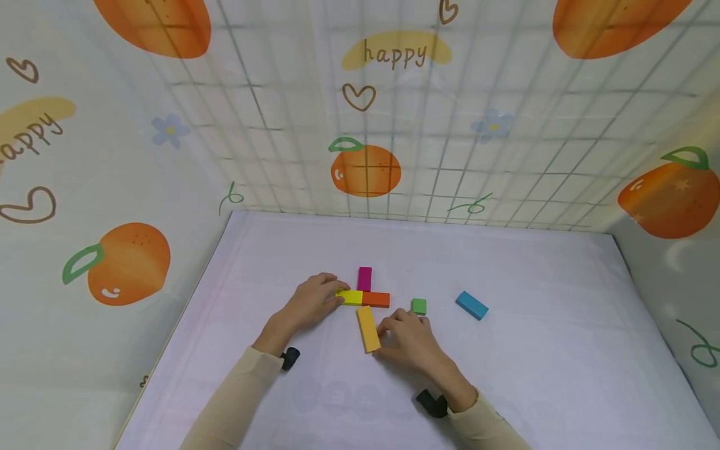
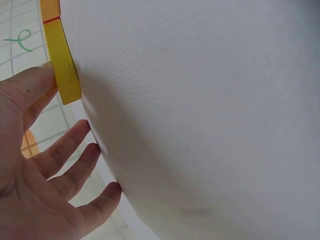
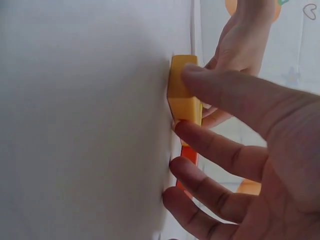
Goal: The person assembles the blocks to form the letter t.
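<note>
My left hand [image 1: 310,303] pinches the left end of a bright yellow block [image 1: 352,298] between thumb and forefinger; its other fingertips touch the table. End to end with that block lies a red-orange block [image 1: 377,300]. A magenta block [image 1: 365,279] stands out from the far side of this row. Nearer me, an amber block [image 1: 368,329] lies slightly slanted, close to the row. My right hand [image 1: 412,340] holds it, the thumb [image 3: 205,80] on its near end and the forefinger along its right side.
On the white table [image 1: 540,356], a small green block [image 1: 419,306] sits just beyond my right hand. Farther right lies a blue block [image 1: 472,305], set at an angle. Printed cloth walls [image 1: 281,144] enclose the table at the back and both sides.
</note>
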`<state>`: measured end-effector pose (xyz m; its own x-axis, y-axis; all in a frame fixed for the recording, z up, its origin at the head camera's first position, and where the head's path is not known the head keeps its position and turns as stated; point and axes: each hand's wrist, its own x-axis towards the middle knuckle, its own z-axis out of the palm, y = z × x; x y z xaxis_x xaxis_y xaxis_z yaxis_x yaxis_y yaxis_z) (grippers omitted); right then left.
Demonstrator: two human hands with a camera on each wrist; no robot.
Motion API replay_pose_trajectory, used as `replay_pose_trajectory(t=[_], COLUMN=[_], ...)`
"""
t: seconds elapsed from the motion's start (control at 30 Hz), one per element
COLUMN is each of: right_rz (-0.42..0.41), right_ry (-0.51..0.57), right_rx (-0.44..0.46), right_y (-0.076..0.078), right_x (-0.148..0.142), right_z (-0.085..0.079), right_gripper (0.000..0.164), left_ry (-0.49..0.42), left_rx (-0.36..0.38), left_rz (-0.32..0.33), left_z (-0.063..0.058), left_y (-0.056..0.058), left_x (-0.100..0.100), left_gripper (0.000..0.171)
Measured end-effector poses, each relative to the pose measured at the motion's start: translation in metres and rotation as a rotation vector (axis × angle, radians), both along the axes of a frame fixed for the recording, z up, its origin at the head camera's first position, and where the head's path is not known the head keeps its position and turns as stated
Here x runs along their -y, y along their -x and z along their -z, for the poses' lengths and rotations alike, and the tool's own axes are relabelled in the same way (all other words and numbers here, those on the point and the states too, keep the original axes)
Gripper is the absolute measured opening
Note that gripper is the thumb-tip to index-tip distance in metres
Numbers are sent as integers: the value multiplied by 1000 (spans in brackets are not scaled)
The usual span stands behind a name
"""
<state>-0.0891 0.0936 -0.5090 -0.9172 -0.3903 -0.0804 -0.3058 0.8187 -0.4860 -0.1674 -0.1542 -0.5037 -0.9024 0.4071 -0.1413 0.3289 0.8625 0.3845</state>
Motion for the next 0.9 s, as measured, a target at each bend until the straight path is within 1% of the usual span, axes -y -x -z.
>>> replay_pose_trajectory(t=[0.5,0.9], right_rz=[-16,-5], right_ry=[-25,-37], right_rx=[-5,-13], right_y=[2,3], right_x=[16,20], right_z=[0,-1], right_gripper=[33,34], left_ry=[9,7], left_rx=[3,-11], left_rz=[-14,-1], left_z=[3,5], left_y=[0,1], left_x=[0,2], left_gripper=[36,36])
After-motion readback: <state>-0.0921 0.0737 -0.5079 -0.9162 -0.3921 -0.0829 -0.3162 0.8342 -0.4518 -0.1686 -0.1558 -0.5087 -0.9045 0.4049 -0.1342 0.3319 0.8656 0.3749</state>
